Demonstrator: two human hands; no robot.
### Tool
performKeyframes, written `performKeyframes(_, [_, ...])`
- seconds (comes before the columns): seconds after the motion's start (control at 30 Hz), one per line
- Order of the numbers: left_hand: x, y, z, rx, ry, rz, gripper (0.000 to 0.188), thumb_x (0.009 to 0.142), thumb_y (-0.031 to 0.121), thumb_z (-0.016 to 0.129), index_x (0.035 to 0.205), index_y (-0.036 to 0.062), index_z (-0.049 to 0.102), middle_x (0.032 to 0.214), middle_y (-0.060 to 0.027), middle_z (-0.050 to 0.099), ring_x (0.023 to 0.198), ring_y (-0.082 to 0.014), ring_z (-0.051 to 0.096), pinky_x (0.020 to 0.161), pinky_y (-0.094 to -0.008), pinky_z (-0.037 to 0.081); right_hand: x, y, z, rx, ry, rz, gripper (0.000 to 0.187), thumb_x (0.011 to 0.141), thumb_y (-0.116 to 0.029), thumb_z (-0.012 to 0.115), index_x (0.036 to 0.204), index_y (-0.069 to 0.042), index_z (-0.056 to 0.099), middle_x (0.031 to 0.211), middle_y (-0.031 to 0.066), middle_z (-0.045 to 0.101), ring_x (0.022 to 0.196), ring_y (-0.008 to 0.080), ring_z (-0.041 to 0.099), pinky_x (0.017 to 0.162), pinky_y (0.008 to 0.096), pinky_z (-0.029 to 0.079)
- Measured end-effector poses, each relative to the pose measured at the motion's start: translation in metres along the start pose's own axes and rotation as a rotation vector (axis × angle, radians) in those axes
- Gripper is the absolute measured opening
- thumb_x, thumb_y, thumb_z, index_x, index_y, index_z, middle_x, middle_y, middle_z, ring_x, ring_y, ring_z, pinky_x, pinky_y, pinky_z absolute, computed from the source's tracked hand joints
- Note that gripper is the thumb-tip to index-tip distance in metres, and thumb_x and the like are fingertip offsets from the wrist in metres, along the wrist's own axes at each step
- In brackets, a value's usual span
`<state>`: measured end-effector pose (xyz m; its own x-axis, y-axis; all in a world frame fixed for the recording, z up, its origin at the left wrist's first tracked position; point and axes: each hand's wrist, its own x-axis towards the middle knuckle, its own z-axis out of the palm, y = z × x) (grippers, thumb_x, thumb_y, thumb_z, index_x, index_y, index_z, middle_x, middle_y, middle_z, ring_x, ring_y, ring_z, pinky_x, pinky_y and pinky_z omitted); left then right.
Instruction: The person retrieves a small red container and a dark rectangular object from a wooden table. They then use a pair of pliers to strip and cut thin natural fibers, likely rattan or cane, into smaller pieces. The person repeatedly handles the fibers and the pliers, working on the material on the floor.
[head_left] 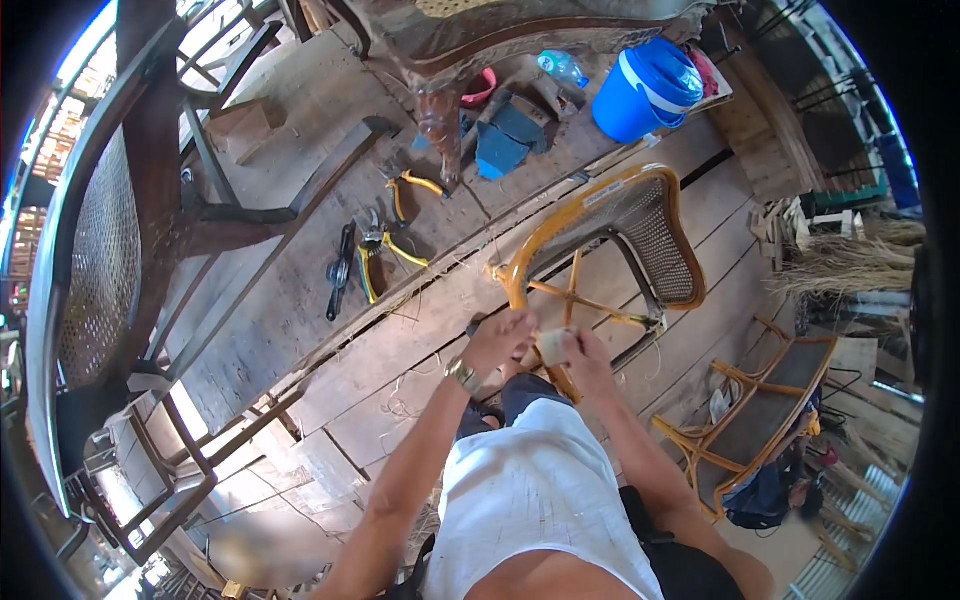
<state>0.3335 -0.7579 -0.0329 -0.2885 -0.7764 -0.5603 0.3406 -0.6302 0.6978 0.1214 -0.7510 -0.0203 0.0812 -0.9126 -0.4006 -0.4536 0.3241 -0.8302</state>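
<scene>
Chair (655, 235) at centre-right of the frame, tilted over the floorboards, its pale-brown rail run down to the hands at lower centre. A pale piece (553, 347) is pinched in the right hand (590, 362), beside the rail; whether roll or pad cannot be told. The left hand (495, 342) is set at the rail with fingers curled; whether the rail itself is gripped cannot be made out.

Step in hand, as judged: the rail is being worked by hand, perhaps rubbed or wrapped. For the next move, the rail would need to be steadied by the left hand while the piece is brought flat along it. Pliers (376, 240) and a black tool (341, 272) are left lying on the bench (290, 310), left of centre, unused.
</scene>
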Motion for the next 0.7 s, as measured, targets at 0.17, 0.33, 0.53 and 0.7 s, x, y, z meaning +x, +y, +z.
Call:
performKeyframes(0.17, [-0.080,-0.045,-0.042,0.101,0.307,0.108,0.028,0.096,0.024,0.060,0.112,0.0028,0.064,0.094,-0.0033,0.068,0.080,-0.0092,0.063,0.067,-0.0251,0.052,-0.003,-0.004,0.074,-0.087,-0.347,-0.165,0.022,0.092,-0.021,0.063,0.095,0.001,0.059,0.075,0.0073,0.061,0.066,0.0141,0.055,0.060,0.0321,0.048])
performKeyframes(0.33, [-0.158,-0.046,-0.081,0.030,0.537,0.177,0.033,0.096,0.031,0.060,0.112,0.0019,0.065,0.092,-0.0033,0.068,0.078,-0.0095,0.063,0.067,-0.0239,0.053,-0.030,-0.045,0.124,0.004,-0.554,-0.196,0.015,0.092,-0.018,0.065,0.093,-0.003,0.061,0.068,0.0037,0.059,0.059,0.0091,0.054,0.055,0.0284,0.046])
performKeyframes(0.53, [-0.213,-0.072,-0.089,-0.076,0.639,0.246,0.034,0.096,0.032,0.060,0.114,0.0030,0.064,0.091,-0.0027,0.068,0.079,-0.0082,0.062,0.064,-0.0243,0.053,-0.059,-0.060,0.167,-0.167,-0.634,-0.329,0.010,0.093,-0.011,0.061,0.093,-0.001,0.058,0.075,-0.0020,0.059,0.065,0.0030,0.050,0.059,0.0230,0.045])
performKeyframes(0.7, [-0.228,-0.103,-0.094,0.227,0.765,0.263,0.029,0.092,0.029,0.065,0.102,0.0024,0.068,0.078,-0.0011,0.069,0.066,-0.0074,0.060,0.058,-0.0226,0.047,-0.091,-0.078,0.184,-0.279,-0.637,-0.560,0.020,0.085,-0.017,0.070,0.099,-0.005,0.064,0.076,0.0103,0.063,0.067,0.0199,0.063,0.062,0.0326,0.049])
